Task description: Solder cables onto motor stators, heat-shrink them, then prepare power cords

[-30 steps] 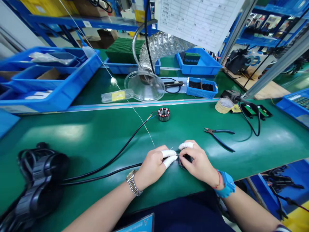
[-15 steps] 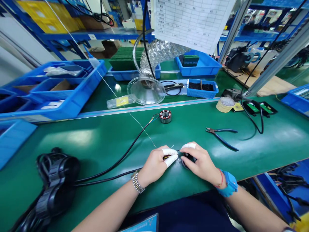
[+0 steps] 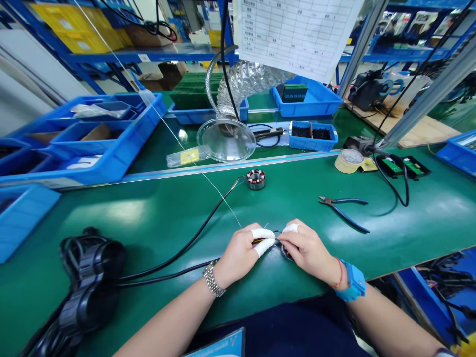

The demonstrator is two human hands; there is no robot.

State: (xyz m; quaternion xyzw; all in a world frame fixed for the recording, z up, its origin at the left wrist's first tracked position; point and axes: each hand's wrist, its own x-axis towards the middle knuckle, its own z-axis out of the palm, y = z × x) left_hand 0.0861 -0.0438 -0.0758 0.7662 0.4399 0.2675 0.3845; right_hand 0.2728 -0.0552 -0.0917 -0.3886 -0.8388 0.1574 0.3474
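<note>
Over a green bench (image 3: pixel 282 287), a left hand (image 3: pixel 238 255) pinched thin wires (image 3: pixel 258 241) near a round part (image 3: pixel 286 253) half hidden beneath the right hand (image 3: pixel 310 250).
The right's fingertips met on something too small to identify; a tug on the black cable (image 3: pixel 171 275), I judged, could pull the wires free.

Wears white finger covers (image 3: pixel 263 233) on left hand (image 3: pixel 237 254) and right hand (image 3: pixel 310 248). Bears silver-and-gold link wristwatch (image 3: pixel 212 280) at left, bright blue wristband (image 3: pixel 353 282) and thin red cord (image 3: pixel 339 271) at right. Includes dark navy clothing (image 3: pixel 293 325) and blue badge (image 3: pixel 223 346).
</note>
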